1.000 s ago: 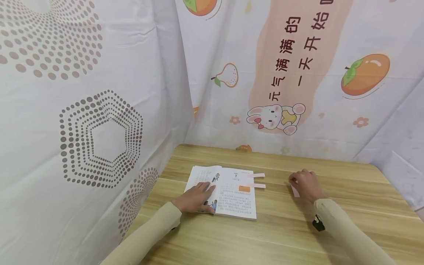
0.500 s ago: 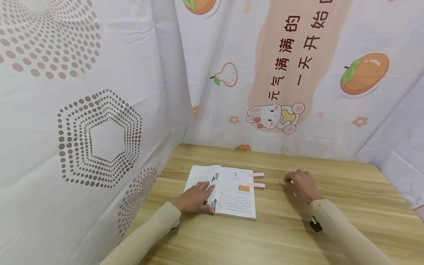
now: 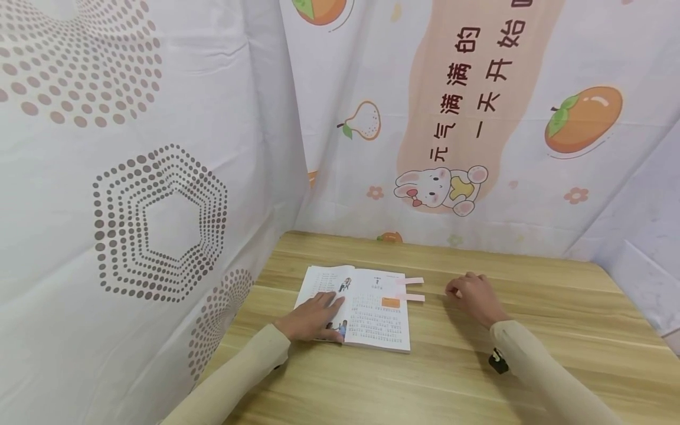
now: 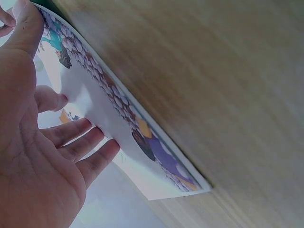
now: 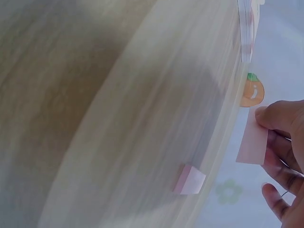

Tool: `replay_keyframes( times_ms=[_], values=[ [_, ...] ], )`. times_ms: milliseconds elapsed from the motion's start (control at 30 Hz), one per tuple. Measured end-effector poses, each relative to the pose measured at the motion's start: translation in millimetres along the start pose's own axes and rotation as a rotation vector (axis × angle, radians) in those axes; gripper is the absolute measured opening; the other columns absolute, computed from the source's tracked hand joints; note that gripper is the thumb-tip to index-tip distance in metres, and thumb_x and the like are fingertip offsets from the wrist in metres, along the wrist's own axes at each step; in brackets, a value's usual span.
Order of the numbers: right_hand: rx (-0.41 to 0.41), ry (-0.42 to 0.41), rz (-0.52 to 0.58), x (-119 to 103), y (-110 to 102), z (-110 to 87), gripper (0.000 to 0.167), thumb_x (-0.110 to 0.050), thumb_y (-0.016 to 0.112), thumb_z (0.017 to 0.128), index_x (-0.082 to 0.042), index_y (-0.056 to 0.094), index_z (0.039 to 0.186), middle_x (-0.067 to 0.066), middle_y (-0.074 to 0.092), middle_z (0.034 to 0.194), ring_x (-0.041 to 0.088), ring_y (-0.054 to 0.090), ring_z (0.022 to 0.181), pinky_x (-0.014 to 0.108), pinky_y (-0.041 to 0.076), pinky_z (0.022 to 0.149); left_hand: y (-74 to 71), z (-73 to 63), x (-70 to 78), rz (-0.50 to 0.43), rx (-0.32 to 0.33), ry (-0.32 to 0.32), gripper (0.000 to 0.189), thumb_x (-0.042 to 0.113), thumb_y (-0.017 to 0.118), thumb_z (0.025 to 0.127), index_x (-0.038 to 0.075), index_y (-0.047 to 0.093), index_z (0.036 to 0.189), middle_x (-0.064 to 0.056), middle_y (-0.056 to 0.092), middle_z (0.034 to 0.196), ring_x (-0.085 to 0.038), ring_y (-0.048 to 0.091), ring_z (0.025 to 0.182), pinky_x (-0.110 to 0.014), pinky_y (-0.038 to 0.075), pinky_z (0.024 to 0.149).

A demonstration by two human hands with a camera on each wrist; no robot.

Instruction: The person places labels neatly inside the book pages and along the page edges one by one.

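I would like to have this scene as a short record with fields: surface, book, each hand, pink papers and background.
Surface: light-brown wood-grain table
Book: open white printed paper book, lying on the table
Left hand: rests on the left page
Right hand: pinches a pale pink paper strip, apart from the book
Page markers: two pale pink paper tabs, projecting past the right page's edge
Other: small pink block on the table
Background: white printed cloth

From here the place looks curtained off; home or not, I can't tell: dotted cloth and fruit-printed cloth border a wood-grain worktop.
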State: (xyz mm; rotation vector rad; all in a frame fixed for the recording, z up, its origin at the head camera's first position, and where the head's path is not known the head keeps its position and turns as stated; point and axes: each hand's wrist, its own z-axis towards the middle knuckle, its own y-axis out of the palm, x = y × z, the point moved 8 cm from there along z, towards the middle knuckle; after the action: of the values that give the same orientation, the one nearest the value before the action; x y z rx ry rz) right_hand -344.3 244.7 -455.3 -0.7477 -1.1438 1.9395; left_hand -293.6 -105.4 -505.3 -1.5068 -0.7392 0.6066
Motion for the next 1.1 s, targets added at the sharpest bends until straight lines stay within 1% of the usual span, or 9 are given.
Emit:
replay_keyframes(
  times_ms=[167, 367, 533, 667, 833, 1100],
  values=[
    [0.017, -0.017, 0.006, -3.1, 1.3, -0.3, 0.012, -0.007, 0.084, 0.085, -0.015, 0.075, 0.083, -0.004, 0.075, 0.086, 0.017, 0.055, 0.075, 0.050, 0.045, 0.074, -1.5, -0.6, 1.9, 0.000, 0.004, 0.004, 0.099, 0.070, 0.055, 0.091, 0.000, 0.036, 0.158, -0.026, 0.038, 0.157, -0.038, 0.040, 0.144, -0.049, 0.037, 0.116],
    [0.070, -0.055, 0.007, -10.8, -1.9, 0.3, 0.017, -0.004, 0.085, 0.082, -0.016, 0.074, 0.080, -0.006, 0.074, 0.082, 0.015, 0.055, 0.074, 0.048, 0.045, 0.071, -1.5, -1.2, 2.0, -0.003, 0.003, 0.006, 0.098, 0.070, 0.055, 0.092, 0.000, 0.035, 0.158, -0.026, 0.037, 0.157, -0.038, 0.039, 0.144, -0.049, 0.036, 0.117],
    [0.098, -0.080, 0.006, -17.8, -3.0, 1.9, 0.016, -0.002, 0.084, 0.081, -0.015, 0.074, 0.081, -0.005, 0.074, 0.082, 0.016, 0.056, 0.074, 0.048, 0.046, 0.071, -0.9, -1.2, 1.7, 0.003, -0.001, 0.006, 0.098, 0.071, 0.054, 0.092, 0.001, 0.035, 0.159, -0.026, 0.037, 0.158, -0.038, 0.039, 0.144, -0.049, 0.036, 0.117],
    [0.097, -0.093, 0.008, -23.6, -3.3, 4.9, 0.013, -0.001, 0.081, 0.082, -0.012, 0.075, 0.083, -0.003, 0.074, 0.083, 0.018, 0.057, 0.075, 0.047, 0.047, 0.071, -0.7, -1.2, 1.4, 0.000, -0.004, 0.000, 0.099, 0.071, 0.054, 0.092, 0.001, 0.035, 0.159, -0.026, 0.037, 0.158, -0.038, 0.039, 0.145, -0.049, 0.035, 0.117],
    [0.089, -0.094, 0.007, -30.2, -2.8, 8.6, 0.012, -0.003, 0.083, 0.081, -0.012, 0.076, 0.083, -0.003, 0.075, 0.083, 0.017, 0.057, 0.075, 0.046, 0.047, 0.072, -0.9, -0.9, 1.1, -0.005, -0.002, -0.004, 0.098, 0.071, 0.054, 0.092, 0.001, 0.034, 0.159, -0.025, 0.037, 0.158, -0.038, 0.038, 0.145, -0.049, 0.035, 0.117],
    [0.089, -0.112, 0.020, -38.5, -0.6, 11.1, 0.013, -0.003, 0.083, 0.080, -0.013, 0.075, 0.082, -0.003, 0.075, 0.084, 0.016, 0.057, 0.076, 0.048, 0.049, 0.075, -0.9, -1.7, 1.1, 0.000, 0.004, 0.004, 0.099, 0.071, 0.055, 0.091, 0.001, 0.035, 0.158, -0.026, 0.037, 0.157, -0.039, 0.040, 0.144, -0.049, 0.038, 0.115]
  ],
)
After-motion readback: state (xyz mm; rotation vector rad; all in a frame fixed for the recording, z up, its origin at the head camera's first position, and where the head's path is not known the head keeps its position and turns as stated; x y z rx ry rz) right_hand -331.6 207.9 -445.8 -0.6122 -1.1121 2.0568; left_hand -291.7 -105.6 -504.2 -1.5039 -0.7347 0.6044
